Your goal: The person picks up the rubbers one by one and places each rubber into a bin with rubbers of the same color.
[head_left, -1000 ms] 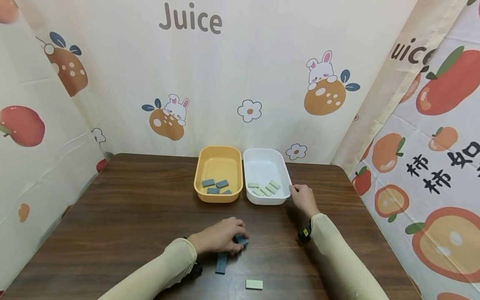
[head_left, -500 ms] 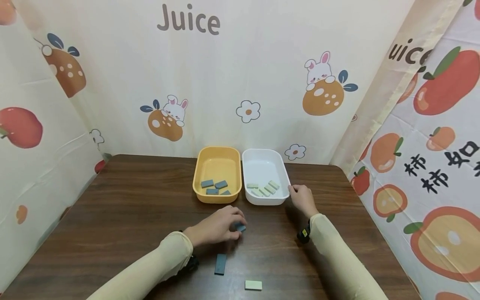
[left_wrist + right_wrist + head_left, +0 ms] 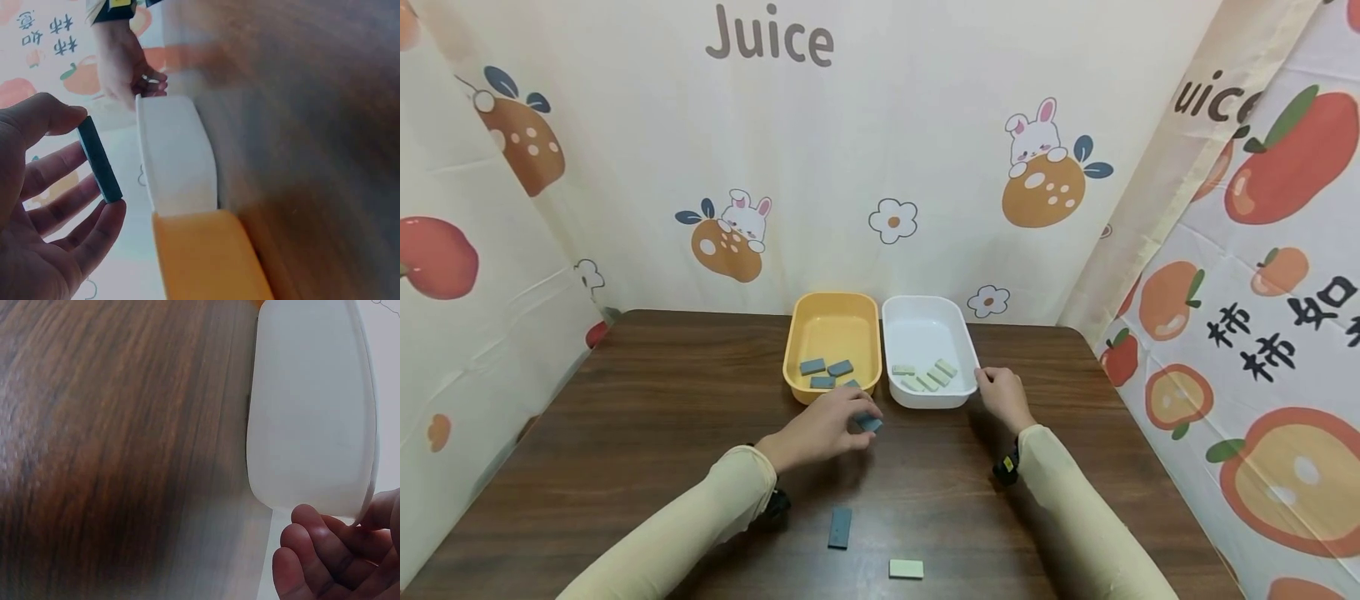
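Between thumb and fingertips, my left hand pinches a dark blue-grey rectangular tile, held up just in front of the yellow plastic bin. Several tiles of the same dark colour lie inside that bin. My right hand grips the rim of the white bin at its right front corner, thumb and curled fingers on either side of the edge in the right wrist view. Pale green tiles lie in the white bin. On the table are one dark tile and one pale green tile.
Both bins stand side by side at the back of the brown wooden table. Behind them hangs a printed curtain, and more printed cloth closes off the right side.
My left hand has carried the dark tile forward, away from the loose dark tile, up to the yellow bin's front. The right hand has kept its grip on the white bin.
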`<state>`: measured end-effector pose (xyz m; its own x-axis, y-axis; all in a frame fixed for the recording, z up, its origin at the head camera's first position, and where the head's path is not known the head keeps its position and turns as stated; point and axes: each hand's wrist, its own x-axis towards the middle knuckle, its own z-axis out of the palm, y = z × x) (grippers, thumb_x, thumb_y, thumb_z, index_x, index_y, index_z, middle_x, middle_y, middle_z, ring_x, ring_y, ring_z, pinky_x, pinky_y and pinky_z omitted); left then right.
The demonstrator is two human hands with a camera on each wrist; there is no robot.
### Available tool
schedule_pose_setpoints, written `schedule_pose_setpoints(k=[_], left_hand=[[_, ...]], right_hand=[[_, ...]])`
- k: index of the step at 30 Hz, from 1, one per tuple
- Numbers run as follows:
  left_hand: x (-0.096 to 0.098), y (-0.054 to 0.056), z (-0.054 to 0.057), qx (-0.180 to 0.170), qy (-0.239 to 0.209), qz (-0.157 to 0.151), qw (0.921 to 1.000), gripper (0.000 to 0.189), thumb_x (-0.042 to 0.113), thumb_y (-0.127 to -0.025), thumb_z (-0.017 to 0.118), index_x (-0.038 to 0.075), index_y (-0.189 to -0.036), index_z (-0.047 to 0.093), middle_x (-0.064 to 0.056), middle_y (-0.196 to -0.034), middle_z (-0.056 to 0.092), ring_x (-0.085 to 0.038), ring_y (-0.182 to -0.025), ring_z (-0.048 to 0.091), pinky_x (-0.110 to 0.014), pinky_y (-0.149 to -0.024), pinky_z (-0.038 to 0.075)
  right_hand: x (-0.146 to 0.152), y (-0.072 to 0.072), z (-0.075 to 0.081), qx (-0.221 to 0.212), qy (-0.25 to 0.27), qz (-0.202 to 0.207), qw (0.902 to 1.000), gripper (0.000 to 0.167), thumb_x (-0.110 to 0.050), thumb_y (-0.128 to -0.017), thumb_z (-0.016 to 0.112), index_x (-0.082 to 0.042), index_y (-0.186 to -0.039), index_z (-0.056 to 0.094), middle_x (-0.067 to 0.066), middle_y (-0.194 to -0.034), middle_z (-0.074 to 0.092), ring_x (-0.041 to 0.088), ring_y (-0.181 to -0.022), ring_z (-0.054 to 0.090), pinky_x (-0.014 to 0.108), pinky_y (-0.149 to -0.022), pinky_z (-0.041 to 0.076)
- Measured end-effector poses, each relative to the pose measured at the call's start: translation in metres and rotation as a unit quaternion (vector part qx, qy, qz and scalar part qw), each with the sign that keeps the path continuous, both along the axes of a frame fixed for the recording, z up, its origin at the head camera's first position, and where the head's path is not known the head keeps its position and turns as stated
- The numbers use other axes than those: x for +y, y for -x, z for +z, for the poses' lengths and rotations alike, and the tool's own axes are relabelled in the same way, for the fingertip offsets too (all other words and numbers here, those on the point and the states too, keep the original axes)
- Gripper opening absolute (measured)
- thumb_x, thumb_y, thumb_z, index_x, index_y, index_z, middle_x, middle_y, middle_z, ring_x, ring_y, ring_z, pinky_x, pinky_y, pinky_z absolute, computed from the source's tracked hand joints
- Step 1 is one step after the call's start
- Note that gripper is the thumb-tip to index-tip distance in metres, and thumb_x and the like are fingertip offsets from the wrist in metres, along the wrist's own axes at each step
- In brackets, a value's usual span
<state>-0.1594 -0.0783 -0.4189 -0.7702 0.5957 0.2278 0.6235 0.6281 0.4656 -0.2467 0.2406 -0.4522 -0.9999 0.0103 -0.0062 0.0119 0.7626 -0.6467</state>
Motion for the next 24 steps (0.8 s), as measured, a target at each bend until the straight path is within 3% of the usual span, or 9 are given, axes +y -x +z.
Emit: schedule_pose_setpoints(k=[8, 16, 24], left_hand=[[-0.006, 0.015, 0.006, 0.024, -0.009, 0.018, 0.9995, 0.020, 0.020, -0.085, 0.071, 0.015, -0.105, 0.071, 0.003, -0.105, 0.063, -0.009, -0.091, 0.056, -0.023, -0.077, 0.051], [-0.009, 0.031, 0.008, 0.011, -0.001, 0.035, 0.9993, 0.022, 0.021, -0.086, 0.071, 0.014, -0.106, 0.071, 0.000, -0.108, 0.065, -0.012, -0.094, 0.058, -0.026, -0.081, 0.051], [-0.017, 0.052, 0.006, 0.000, -0.010, 0.054, 0.9985, 0.022, 0.018, -0.085, 0.073, 0.010, -0.106, 0.071, -0.006, -0.108, 0.067, -0.021, -0.098, 0.061, -0.039, -0.089, 0.052]], right_hand=[[0.000, 0.000, 0.000, 0.011, 0.001, -0.001, 0.9999, 0.041, -0.026, -0.102, 0.044, 0.004, -0.117, 0.068, 0.013, -0.085, 0.066, 0.020, -0.070, 0.050, 0.027, -0.060, 0.040], [0.000, -0.001, 0.002, 0.007, 0.001, -0.002, 1.0000, 0.041, -0.026, -0.102, 0.043, 0.003, -0.116, 0.068, 0.012, -0.081, 0.064, 0.020, -0.068, 0.050, 0.028, -0.059, 0.040], [-0.001, -0.002, 0.001, 0.000, -0.004, -0.001, 1.0000, 0.041, -0.026, -0.103, 0.042, 0.003, -0.117, 0.067, 0.010, -0.079, 0.062, 0.019, -0.067, 0.049, 0.028, -0.058, 0.039]])
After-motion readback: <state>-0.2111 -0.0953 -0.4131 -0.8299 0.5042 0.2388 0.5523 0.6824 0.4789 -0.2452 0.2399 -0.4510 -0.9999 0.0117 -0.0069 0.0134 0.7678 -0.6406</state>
